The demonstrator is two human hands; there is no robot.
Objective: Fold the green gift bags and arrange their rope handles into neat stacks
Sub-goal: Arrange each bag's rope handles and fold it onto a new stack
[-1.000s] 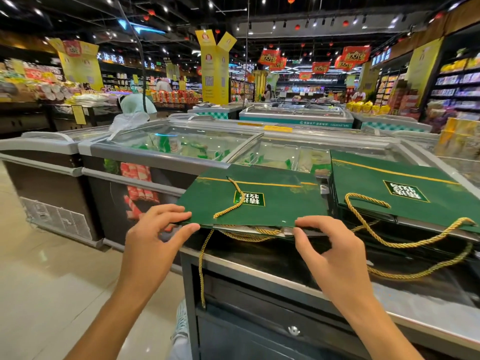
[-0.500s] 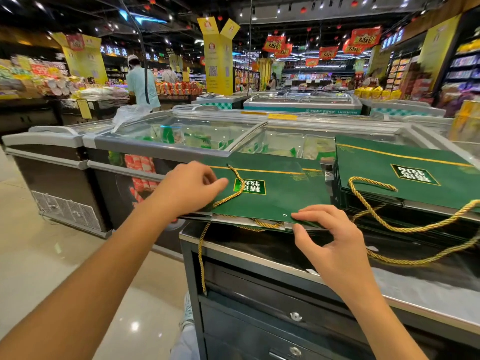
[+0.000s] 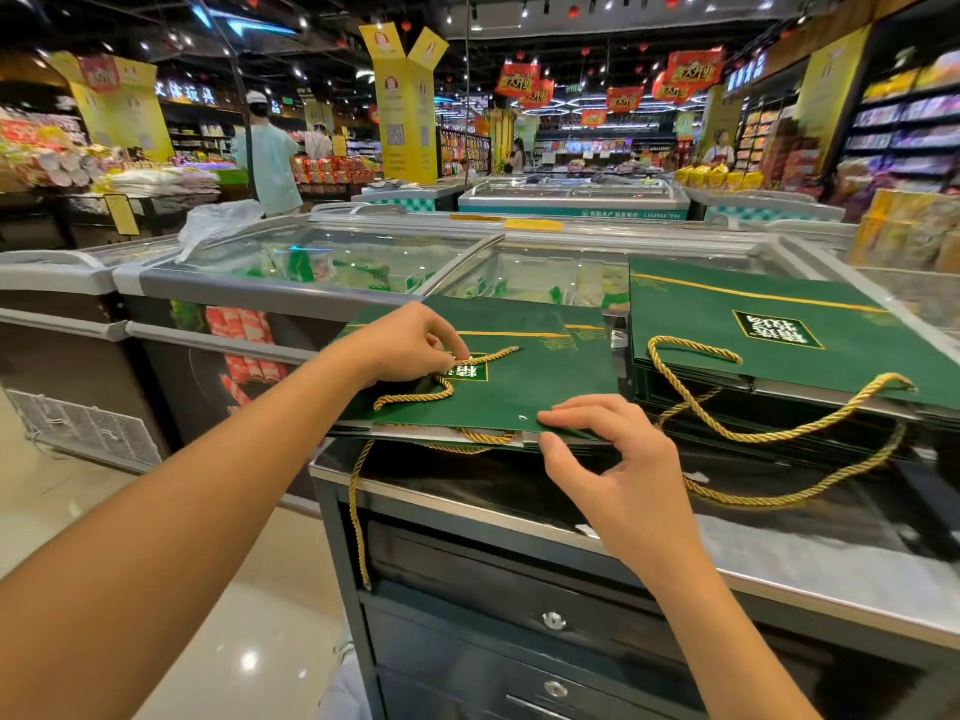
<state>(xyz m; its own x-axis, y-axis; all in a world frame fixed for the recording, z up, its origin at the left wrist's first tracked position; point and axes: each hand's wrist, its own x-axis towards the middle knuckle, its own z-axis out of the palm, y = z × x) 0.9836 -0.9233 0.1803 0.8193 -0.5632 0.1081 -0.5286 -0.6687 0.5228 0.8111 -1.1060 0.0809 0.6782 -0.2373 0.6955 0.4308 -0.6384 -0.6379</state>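
Two stacks of flattened green gift bags lie on the steel counter (image 3: 779, 579): the left stack (image 3: 571, 350) under both hands, the right stack (image 3: 789, 324) just beside it and untouched. The left hand (image 3: 410, 345) sits on top of the left stack, fingers curled, pinching the gold rope handle (image 3: 415, 398) beside the printed label. The right hand (image 3: 623, 475) grips the near edge of the top bag (image 3: 540, 392), fingers above and thumb beneath (its outer fingers loosely bent). Another rope loop (image 3: 356, 511) dangles off the counter's front.
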